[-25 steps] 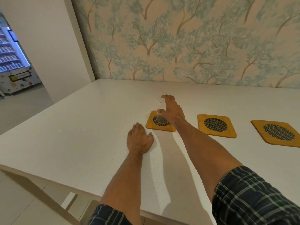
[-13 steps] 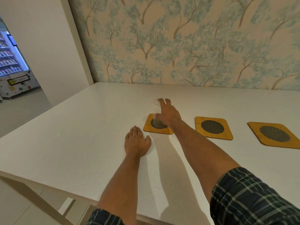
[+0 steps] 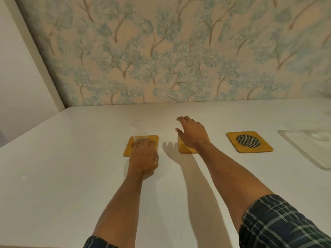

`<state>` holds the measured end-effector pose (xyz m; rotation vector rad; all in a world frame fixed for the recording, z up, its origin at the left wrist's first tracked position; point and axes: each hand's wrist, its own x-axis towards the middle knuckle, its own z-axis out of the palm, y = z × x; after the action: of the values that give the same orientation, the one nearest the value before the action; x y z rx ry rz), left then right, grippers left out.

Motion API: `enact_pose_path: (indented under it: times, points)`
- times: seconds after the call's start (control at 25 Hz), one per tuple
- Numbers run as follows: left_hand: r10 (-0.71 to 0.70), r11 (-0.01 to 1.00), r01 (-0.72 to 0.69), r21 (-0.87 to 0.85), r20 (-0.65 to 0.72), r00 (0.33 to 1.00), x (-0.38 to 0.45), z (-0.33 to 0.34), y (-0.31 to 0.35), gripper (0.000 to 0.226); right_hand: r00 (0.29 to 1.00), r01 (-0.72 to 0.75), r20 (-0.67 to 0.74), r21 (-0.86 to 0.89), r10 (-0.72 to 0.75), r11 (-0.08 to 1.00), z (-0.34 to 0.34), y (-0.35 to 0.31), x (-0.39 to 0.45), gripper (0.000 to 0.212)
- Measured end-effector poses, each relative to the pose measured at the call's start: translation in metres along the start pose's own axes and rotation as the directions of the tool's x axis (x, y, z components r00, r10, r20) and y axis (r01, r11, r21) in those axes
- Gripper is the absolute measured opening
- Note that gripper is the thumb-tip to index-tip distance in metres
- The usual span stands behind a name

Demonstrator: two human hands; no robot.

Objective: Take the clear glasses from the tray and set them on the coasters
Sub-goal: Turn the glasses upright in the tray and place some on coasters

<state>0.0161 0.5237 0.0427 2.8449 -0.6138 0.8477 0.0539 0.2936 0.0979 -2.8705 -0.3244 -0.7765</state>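
A clear glass stands upright on the left yellow coaster. My left hand lies flat, fingers resting on that coaster's near edge, just short of the glass. My right hand hovers open over the middle coaster, fingers spread and holding nothing. The right coaster lies bare, its dark mesh disc showing. A clear tray sits at the far right edge; its contents are blurred.
The white table runs back to a wall papered with blue trees. A white wall panel stands at the left. The table's left edge drops off near the frame's left side.
My right hand let go of the glass on the left coaster and moved right, over the middle coaster. My left hand slid forward onto the left coaster. The view swung right, showing the tray.
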Motion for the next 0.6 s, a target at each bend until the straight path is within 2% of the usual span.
enact_pose_path:
  times: [0.12,0.32,0.6]
  points:
    - [0.121,0.991,-0.121,-0.058,0.000,0.993,0.027,0.002,0.048,0.033,0.998,-0.057,-0.038,-0.047,0.055,0.997,-0.015,0.039,-0.018,0.040]
    - [0.227,0.956,-0.222,-0.192,0.004,0.974,0.060,0.015,0.131,0.043,0.987,-0.157,-0.067,-0.144,0.148,0.977,-0.050,0.107,-0.051,0.032]
    - [0.367,0.870,-0.349,-0.347,-0.017,0.930,0.090,0.033,0.255,0.052,0.915,-0.399,-0.154,-0.226,0.372,0.888,-0.109,0.211,-0.119,0.029]
